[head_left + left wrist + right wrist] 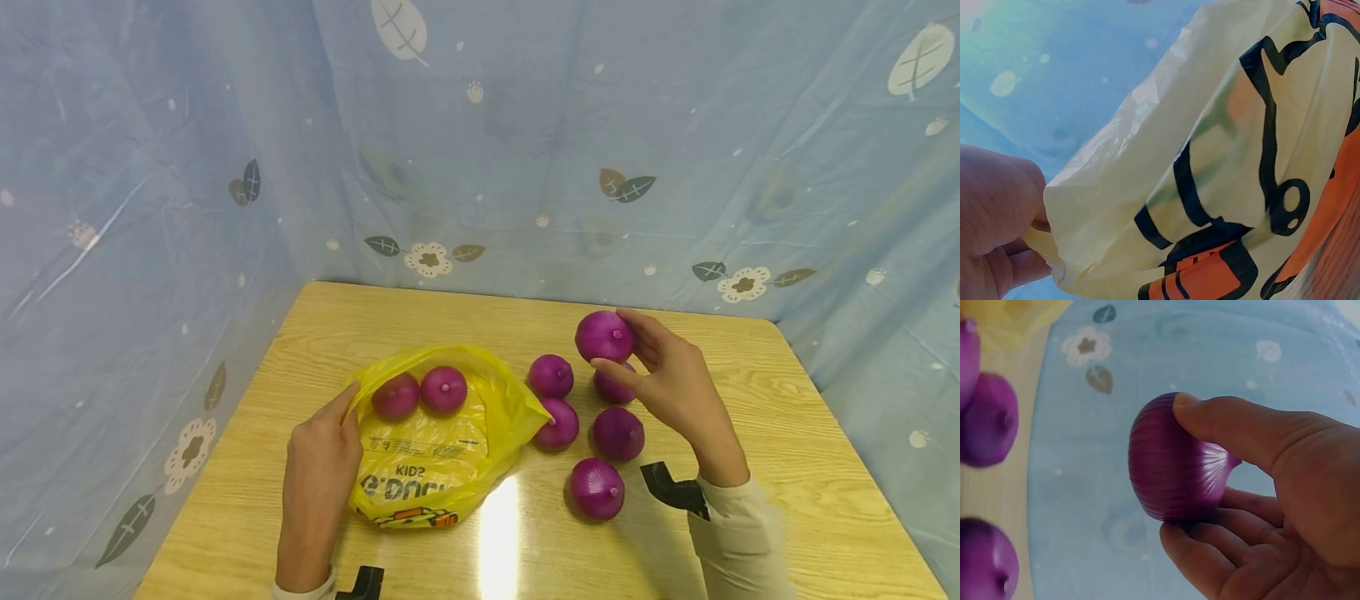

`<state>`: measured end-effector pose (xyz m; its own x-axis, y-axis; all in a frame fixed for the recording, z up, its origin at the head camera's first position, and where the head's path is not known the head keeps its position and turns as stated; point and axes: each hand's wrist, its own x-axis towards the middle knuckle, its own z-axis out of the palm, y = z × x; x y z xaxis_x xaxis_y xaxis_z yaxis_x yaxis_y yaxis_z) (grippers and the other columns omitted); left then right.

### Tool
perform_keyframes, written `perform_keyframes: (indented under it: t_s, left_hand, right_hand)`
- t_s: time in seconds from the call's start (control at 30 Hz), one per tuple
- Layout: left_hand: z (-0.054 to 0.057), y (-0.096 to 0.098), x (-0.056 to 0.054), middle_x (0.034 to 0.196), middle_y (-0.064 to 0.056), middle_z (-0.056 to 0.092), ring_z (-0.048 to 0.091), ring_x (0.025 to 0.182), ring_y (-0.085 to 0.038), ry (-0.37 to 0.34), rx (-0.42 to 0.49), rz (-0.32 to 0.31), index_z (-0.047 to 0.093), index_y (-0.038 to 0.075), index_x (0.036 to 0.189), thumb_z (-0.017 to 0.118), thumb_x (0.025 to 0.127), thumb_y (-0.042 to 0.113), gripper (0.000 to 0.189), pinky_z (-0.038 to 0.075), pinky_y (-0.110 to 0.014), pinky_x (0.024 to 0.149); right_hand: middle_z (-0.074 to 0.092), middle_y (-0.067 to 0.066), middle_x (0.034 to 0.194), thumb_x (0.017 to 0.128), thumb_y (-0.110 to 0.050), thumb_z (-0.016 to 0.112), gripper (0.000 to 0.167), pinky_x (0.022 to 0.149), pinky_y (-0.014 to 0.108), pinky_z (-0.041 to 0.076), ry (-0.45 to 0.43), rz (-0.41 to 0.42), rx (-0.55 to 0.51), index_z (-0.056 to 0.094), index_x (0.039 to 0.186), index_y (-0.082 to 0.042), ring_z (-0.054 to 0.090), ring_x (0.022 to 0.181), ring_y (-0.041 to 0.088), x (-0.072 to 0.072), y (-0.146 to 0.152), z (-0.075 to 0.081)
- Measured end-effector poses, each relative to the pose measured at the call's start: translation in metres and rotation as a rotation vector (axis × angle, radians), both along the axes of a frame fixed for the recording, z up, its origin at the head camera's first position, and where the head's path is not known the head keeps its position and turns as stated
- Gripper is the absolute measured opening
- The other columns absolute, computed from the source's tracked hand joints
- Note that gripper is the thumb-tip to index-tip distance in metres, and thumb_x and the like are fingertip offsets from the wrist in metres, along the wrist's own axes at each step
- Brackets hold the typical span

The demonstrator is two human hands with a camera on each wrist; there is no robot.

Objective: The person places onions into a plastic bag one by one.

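Observation:
My left hand (322, 458) pinches the left rim of a yellow plastic bag (431, 433), whose mouth faces up. Two purple onions (444, 389) show at the bag's far side. In the left wrist view the bag (1222, 156) has black and orange print, and its edge lies between the thumb and fingers of the left hand (997, 219). Raised over the right group, a purple onion (604, 337) is held between thumb and fingers of my right hand (671, 387). The right wrist view shows this onion (1175, 459) with the thumb on one side and fingertips on the other.
Several more purple onions (618, 433) lie on the wooden table (765, 433) right of the bag, one partly behind the held onion. The bag's right corner overlaps one onion (557, 425). A blue patterned curtain (525, 150) hangs behind the table and along its sides.

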<state>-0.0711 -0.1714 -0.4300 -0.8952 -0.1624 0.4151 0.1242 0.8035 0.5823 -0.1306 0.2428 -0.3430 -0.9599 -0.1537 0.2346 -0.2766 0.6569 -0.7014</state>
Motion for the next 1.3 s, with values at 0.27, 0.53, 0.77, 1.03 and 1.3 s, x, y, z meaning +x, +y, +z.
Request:
perform_keyframes:
  t_s: [0.27,0.53,0.77,1.03,1.3]
  left_hand:
    - [-0.001,-0.001,0.001,0.122,-0.027,0.073,0.076,0.094,-0.041,0.001,0.004,0.002,0.069,-0.001,0.137,0.059,0.103,-0.003,0.036,0.062,-0.056,0.072]
    - [-0.002,-0.001,0.001,0.120,-0.027,0.074,0.075,0.085,-0.036,0.007,0.007,0.001,0.069,0.000,0.137,0.058,0.103,-0.003,0.036,0.062,-0.053,0.068]
    - [-0.001,-0.001,0.000,0.119,-0.027,0.074,0.070,0.077,-0.031,0.014,0.008,-0.001,0.069,0.000,0.137,0.058,0.103,-0.004,0.036,0.061,-0.051,0.066]
    - [-0.001,-0.001,0.000,0.120,-0.026,0.074,0.069,0.075,-0.030,0.002,0.015,0.003,0.069,0.000,0.137,0.058,0.103,-0.004,0.036,0.059,-0.047,0.062]
    - [0.000,-0.001,0.000,0.121,-0.026,0.074,0.073,0.082,-0.032,0.003,0.018,0.004,0.070,0.000,0.137,0.058,0.102,-0.003,0.036,0.061,-0.051,0.067]
  right_hand:
    - [0.069,0.011,0.138,0.090,-0.032,0.088,0.076,0.099,0.045,0.057,-0.039,0.083,0.051,0.053,0.153,-0.009,0.070,0.123,0.031,-0.005,-0.026,0.004]
    - [0.070,0.011,0.136,0.088,-0.024,0.089,0.072,0.097,0.044,0.059,-0.055,0.192,0.044,0.056,0.149,-0.005,0.068,0.126,0.032,-0.007,-0.054,0.003]
    - [0.071,0.016,0.134,0.089,-0.025,0.088,0.074,0.099,0.047,0.058,-0.056,0.210,0.070,0.054,0.150,-0.002,0.070,0.121,0.033,-0.003,-0.078,0.003]
    - [0.072,0.008,0.130,0.089,-0.032,0.088,0.073,0.095,0.044,0.059,-0.056,0.168,0.100,0.056,0.150,-0.008,0.070,0.110,0.025,0.000,-0.106,-0.003]
    - [0.073,0.012,0.126,0.089,-0.035,0.087,0.076,0.092,0.042,0.059,-0.086,0.161,0.118,0.055,0.150,-0.004,0.072,0.106,0.031,-0.001,-0.127,-0.016]
